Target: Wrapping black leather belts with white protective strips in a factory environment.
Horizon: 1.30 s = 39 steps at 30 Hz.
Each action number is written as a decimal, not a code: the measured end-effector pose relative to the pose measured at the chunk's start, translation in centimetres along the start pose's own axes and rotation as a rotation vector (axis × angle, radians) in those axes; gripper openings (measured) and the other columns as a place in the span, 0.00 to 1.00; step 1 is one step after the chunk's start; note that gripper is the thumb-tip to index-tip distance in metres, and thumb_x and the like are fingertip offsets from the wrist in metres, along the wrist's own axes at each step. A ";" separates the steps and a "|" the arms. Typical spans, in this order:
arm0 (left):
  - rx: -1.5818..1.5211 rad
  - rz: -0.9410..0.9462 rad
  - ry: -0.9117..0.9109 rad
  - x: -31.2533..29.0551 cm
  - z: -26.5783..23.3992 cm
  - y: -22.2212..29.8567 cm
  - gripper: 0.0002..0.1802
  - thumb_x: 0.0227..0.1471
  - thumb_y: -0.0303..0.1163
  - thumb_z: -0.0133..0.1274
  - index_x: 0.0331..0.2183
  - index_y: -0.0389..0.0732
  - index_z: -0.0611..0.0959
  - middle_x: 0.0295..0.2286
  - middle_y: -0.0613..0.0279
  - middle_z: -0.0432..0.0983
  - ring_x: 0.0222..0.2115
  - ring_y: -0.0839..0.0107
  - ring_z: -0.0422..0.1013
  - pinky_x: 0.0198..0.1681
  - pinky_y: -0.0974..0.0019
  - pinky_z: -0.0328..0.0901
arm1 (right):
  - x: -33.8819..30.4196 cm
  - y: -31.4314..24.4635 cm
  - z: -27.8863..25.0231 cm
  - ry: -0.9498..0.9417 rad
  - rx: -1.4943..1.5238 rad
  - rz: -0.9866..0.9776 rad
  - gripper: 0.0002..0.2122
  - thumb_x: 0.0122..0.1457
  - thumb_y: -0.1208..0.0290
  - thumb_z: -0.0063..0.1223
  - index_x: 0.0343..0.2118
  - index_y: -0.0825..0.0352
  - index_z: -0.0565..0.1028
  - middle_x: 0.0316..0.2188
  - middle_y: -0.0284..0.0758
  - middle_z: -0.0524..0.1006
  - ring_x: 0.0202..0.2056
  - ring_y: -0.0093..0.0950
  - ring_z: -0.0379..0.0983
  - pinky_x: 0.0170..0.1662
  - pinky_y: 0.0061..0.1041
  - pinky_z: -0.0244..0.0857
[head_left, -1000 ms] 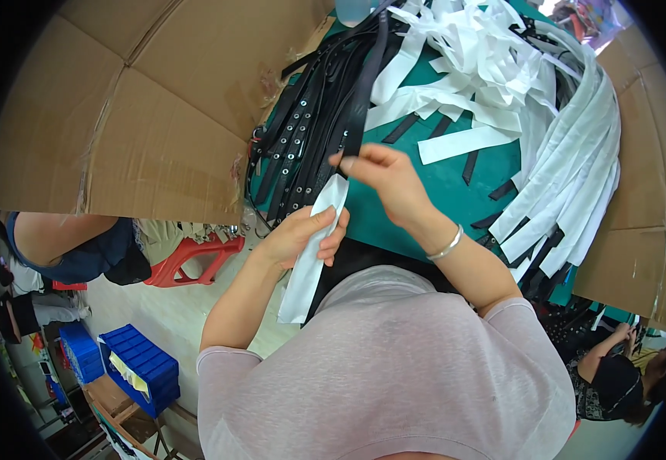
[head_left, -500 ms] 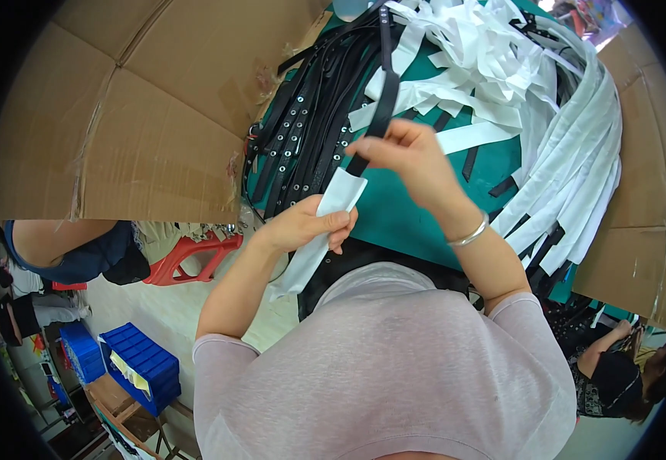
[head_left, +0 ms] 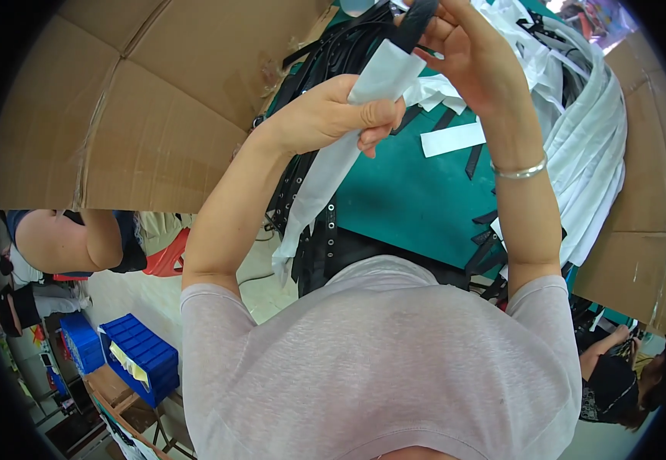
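My left hand (head_left: 333, 116) is closed around a long white sleeve (head_left: 331, 175), thumb on top, just below its upper mouth. The sleeve's tail hangs down toward my body. A black belt (head_left: 416, 23) goes into that mouth, and its far part runs out of the picture at the top. Near the mouth, the fingers of my right hand (head_left: 477, 67) are curled at the belt and seem to grip it; they are partly cut off by the upper edge. Behind my left hand lie several black belts with metal eyelets (head_left: 341, 54).
The table has a green top (head_left: 394, 195). A loose white strip (head_left: 452, 140) lies there, and white-sleeved belts (head_left: 597, 161) droop over the right side. Cardboard boxes (head_left: 164, 100) flank me. Blue crates (head_left: 141, 364) stand lower left. One person (head_left: 57, 241) is at left, another (head_left: 616, 383) at right.
Both hands have moved up and away from my body, carrying the sleeve and belt along. The sleeve's mouth is now near the top edge, and less of the belt shows above it.
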<state>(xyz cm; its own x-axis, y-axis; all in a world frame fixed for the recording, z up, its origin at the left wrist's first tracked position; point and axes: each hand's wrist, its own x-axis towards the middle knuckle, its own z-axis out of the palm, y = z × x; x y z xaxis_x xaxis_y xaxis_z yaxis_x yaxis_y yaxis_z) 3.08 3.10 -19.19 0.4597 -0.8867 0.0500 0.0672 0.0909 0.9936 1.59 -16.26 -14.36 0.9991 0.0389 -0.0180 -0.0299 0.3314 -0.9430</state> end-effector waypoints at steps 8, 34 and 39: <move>-0.198 -0.105 0.023 -2.5 0.3 -1.2 0.20 0.55 0.48 0.48 0.26 0.40 0.73 0.15 0.72 0.62 0.17 0.82 0.61 0.25 0.73 0.63 | -1.2 4.3 0.3 -0.126 -0.072 -0.046 0.15 0.58 0.61 0.46 0.39 0.68 0.76 0.40 0.35 0.76 0.43 0.23 0.69 0.49 0.28 0.58; -0.511 -0.259 0.112 -10.1 3.0 -6.9 0.20 0.54 0.49 0.49 0.26 0.40 0.72 0.15 0.71 0.61 0.17 0.81 0.60 0.24 0.73 0.64 | -5.0 9.9 3.1 -0.016 -0.192 -0.146 0.07 0.56 0.73 0.52 0.28 0.72 0.77 0.32 0.37 0.79 0.35 0.17 0.72 0.38 0.18 0.64; -0.474 -0.229 0.089 -9.9 2.6 -6.6 0.20 0.55 0.48 0.47 0.26 0.40 0.71 0.15 0.71 0.60 0.16 0.81 0.59 0.24 0.73 0.63 | -4.4 10.5 2.4 -0.219 -0.082 0.188 0.08 0.57 0.69 0.51 0.33 0.69 0.76 0.35 0.35 0.78 0.37 0.18 0.72 0.42 0.20 0.61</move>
<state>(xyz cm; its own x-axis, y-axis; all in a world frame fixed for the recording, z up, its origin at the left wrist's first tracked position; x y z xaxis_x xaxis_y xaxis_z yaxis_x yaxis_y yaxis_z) -4.16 10.07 -26.03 0.4579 -0.8680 -0.1923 0.5584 0.1125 0.8219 -3.16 -10.64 -23.38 0.9457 0.2977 -0.1307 -0.2019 0.2227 -0.9537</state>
